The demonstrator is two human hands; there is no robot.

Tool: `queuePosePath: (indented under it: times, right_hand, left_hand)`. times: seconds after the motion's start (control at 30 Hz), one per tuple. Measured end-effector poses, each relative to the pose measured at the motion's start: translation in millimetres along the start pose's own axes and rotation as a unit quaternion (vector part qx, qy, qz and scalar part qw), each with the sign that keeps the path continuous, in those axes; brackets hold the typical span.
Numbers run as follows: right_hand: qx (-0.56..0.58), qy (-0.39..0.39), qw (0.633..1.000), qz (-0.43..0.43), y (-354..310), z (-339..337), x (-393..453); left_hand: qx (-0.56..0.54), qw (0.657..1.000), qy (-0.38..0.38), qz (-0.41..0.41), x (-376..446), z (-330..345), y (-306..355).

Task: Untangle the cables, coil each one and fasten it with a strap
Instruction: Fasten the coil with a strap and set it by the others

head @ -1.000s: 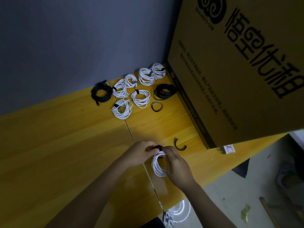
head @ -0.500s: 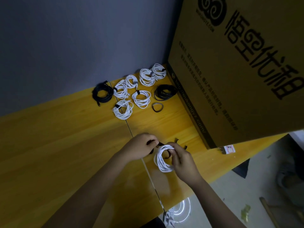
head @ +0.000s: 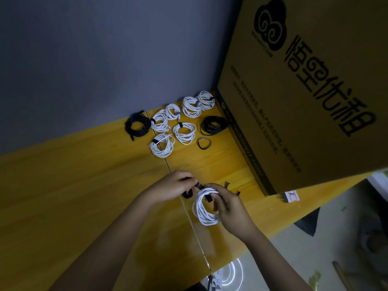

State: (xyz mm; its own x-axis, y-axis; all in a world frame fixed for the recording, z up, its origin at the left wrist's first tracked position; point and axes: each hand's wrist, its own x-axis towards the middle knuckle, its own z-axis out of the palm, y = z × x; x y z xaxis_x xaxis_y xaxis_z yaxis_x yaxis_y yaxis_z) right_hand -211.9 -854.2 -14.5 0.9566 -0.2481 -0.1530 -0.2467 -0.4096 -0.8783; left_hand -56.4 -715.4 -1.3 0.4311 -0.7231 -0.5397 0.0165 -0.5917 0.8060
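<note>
So we were at the strapping step on this one: the white cable coil (head: 204,206) was already wound up and held just above the yellow bench (head: 84,185), near the front edge, with our right hand (head: 228,204) curled around its right side, so that grip was closed on the coil. Our left hand (head: 172,186) had its fingers pinched on the end of the black strap (head: 198,189), which ran across the top of the coil and down through the middle of the loop. Our guess is the next move needed the left hand to pull that strap snug around the bundle and press it onto itself, while the right kept the loops from springing apart. Compared with half a second before, both hands had barely shifted, the left had pulled a little further from the coil, and more of the strap showed stretched between the hands. Up at the back, the finished white coils (head: 184,133) and two black coils (head: 137,128) sat in a cluster next to the big cardboard box (head: 304,101), same spots as before. A spare strap loop (head: 204,143) lay just beside them, and another loose strap (head: 227,184) poked out behind our right hand, mostly hidden. Looked like nearly everything was done by then.
</note>
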Motion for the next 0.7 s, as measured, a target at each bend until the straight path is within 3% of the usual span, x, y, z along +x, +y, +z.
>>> queuePosePath:
  times: [0.17, 0.27, 0.33, 0.43, 0.7]
  right_hand:
    - [-0.003, 0.022, 1.0, -0.017, -14, 5, 0]
    - [-0.008, 0.033, 0.999, 0.0, -18, 7, 2]
    - [-0.008, 0.038, 0.999, 0.017, -22, 9, 7]
    - [0.012, 0.031, 0.998, 0.056, -29, 10, 18]
    - [0.058, 0.034, 0.993, 0.1, -46, 12, 19]
  left_hand:
    - [0.024, 0.999, 0.012, 0.032, -14, -10, 7]
    - [0.16, 0.971, 0.152, 0.088, -19, -12, 5]
    - [0.165, 0.953, 0.205, 0.152, -26, -8, 5]
    - [0.151, 0.95, 0.187, 0.198, -39, 1, 11]
    - [0.263, 0.944, 0.167, 0.112, -55, 9, 20]
